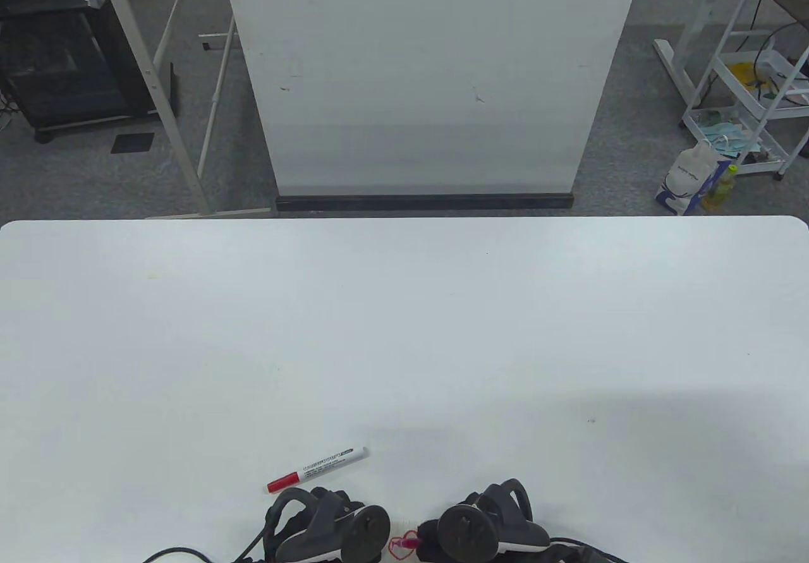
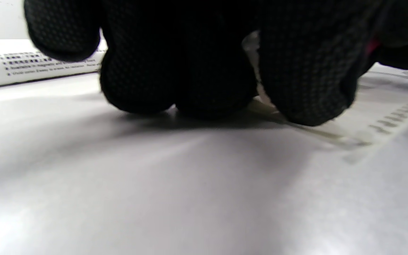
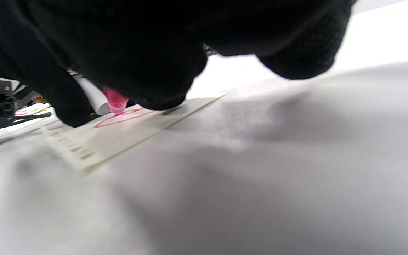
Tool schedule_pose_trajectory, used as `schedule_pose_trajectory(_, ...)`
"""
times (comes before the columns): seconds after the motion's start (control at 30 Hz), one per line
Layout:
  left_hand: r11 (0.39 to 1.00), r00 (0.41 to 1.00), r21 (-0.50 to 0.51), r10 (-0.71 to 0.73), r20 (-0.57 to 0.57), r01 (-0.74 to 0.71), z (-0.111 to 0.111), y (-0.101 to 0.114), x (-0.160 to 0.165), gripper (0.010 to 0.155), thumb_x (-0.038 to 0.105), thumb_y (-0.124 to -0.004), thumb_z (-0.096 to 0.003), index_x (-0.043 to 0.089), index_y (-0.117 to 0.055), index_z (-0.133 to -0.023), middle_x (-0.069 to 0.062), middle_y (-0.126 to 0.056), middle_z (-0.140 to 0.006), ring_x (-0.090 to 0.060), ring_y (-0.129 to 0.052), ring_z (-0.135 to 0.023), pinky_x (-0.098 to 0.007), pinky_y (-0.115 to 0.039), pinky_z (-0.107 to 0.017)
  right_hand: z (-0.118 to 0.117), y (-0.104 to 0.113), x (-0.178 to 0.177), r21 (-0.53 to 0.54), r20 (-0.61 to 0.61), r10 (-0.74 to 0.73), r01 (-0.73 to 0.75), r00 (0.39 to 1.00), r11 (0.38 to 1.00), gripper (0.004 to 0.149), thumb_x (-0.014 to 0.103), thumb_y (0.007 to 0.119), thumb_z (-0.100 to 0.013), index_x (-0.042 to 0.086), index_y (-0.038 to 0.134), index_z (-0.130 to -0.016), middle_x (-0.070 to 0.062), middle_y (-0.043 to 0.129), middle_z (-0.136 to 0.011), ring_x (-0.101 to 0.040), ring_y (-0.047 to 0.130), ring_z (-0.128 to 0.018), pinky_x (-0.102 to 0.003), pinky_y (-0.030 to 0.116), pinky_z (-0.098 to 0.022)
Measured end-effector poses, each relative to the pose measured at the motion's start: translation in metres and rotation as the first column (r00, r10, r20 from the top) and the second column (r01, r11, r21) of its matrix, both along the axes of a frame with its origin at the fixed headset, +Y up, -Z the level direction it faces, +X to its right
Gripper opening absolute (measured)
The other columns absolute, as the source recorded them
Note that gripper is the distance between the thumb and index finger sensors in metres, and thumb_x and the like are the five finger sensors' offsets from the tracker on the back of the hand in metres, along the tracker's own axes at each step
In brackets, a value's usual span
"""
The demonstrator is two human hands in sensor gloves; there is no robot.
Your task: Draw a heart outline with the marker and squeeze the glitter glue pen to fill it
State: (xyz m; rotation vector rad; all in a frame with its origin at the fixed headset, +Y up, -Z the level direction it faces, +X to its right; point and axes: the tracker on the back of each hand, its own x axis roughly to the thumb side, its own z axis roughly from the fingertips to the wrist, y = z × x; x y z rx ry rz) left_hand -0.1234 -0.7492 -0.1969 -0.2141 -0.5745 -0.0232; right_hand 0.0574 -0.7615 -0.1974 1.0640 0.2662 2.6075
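Note:
A small white card point(image 3: 119, 136) lies at the table's near edge, with a red heart outline point(image 3: 124, 117) drawn on it; the heart point(image 1: 402, 544) shows between my hands in the table view. My right hand point(image 1: 483, 525) grips a pink glitter glue pen point(image 3: 115, 102), whose tip touches the card inside the heart. My left hand point(image 1: 328, 528) sits just left of the heart, and its fingertips point(image 2: 179, 85) rest on the card's edge point(image 2: 331, 136) and hold nothing. The white marker point(image 1: 317, 462) with a red cap lies on the table just beyond my left hand.
The white table point(image 1: 404, 335) stretches far ahead and to both sides. A white board point(image 1: 430, 76) stands on the floor beyond its far edge. A black cable point(image 1: 170, 553) trails off left of my left hand.

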Motion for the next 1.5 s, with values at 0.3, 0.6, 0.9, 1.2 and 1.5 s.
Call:
schedule_pose_trajectory(0.3, 1.000, 1.000, -0.003, 0.000, -0.002, 0.000, -0.0002, -0.0001, -0.0004, 0.047, 0.046, -0.096, -0.0376, 0.025, -0.090, -0.079, -0.001, -0.104, -0.061, -0.030, -0.101, -0.055, -0.060, -0.075, -0.058, -0.0008, 0.0003, -0.0005, 0.019, 0.015, 0.006, -0.007, 1.000, 1.000, 0.048, 0.045, 0.081, -0.036, 0.012, 0.098, -0.065, 0.003, 0.102, -0.018, -0.013, 0.094, -0.003, -0.039, 0.089, -0.037)
schedule_pose_trajectory(0.6, 1.000, 1.000, -0.003, 0.000, -0.001, 0.000, -0.0002, -0.0001, -0.0005, 0.047, 0.046, -0.096, -0.0378, 0.025, -0.090, -0.079, -0.001, -0.104, -0.060, -0.030, -0.101, -0.055, -0.060, -0.075, -0.058, -0.0005, 0.0026, -0.0012, 0.050, 0.028, 0.023, -0.025, 0.999, 0.998, 0.048, 0.045, 0.081, -0.036, 0.011, 0.098, -0.065, 0.003, 0.102, -0.017, -0.013, 0.093, -0.001, -0.039, 0.090, -0.037)
schedule_pose_trajectory(0.9, 1.000, 1.000, -0.003, -0.003, -0.003, 0.003, 0.0001, -0.0001, 0.0000, 0.047, 0.046, -0.096, -0.0376, 0.025, -0.089, -0.079, -0.001, -0.104, -0.061, -0.030, -0.101, -0.055, -0.060, -0.075, -0.058, 0.0004, 0.0025, -0.0008, 0.063, 0.018, 0.034, -0.035, 0.999, 0.997, 0.048, 0.045, 0.081, -0.036, 0.012, 0.098, -0.065, 0.003, 0.102, -0.017, -0.013, 0.093, -0.002, -0.039, 0.089, -0.037)
schedule_pose_trajectory(1.2, 1.000, 1.000, -0.001, -0.006, -0.003, 0.006, 0.0002, -0.0002, 0.0002, 0.047, 0.046, -0.096, -0.0377, 0.025, -0.090, -0.079, -0.001, -0.104, -0.061, -0.030, -0.101, -0.056, -0.060, -0.075, -0.058, 0.0006, 0.0028, -0.0008, 0.076, 0.017, 0.044, -0.045, 0.999, 0.996, 0.048, 0.045, 0.081, -0.036, 0.011, 0.099, -0.065, 0.003, 0.102, -0.016, -0.013, 0.093, -0.001, -0.039, 0.090, -0.037)
schedule_pose_trajectory(1.5, 1.000, 1.000, -0.002, -0.006, -0.003, 0.006, 0.0002, -0.0003, 0.0004, 0.047, 0.046, -0.096, -0.0378, 0.025, -0.090, -0.079, -0.001, -0.104, -0.060, -0.030, -0.101, -0.055, -0.060, -0.075, -0.058, 0.0012, 0.0022, -0.0010, 0.050, 0.007, 0.038, -0.038, 0.999, 0.998, 0.048, 0.045, 0.081, -0.036, 0.011, 0.099, -0.064, 0.003, 0.102, -0.016, -0.013, 0.093, 0.000, -0.039, 0.090, -0.037)
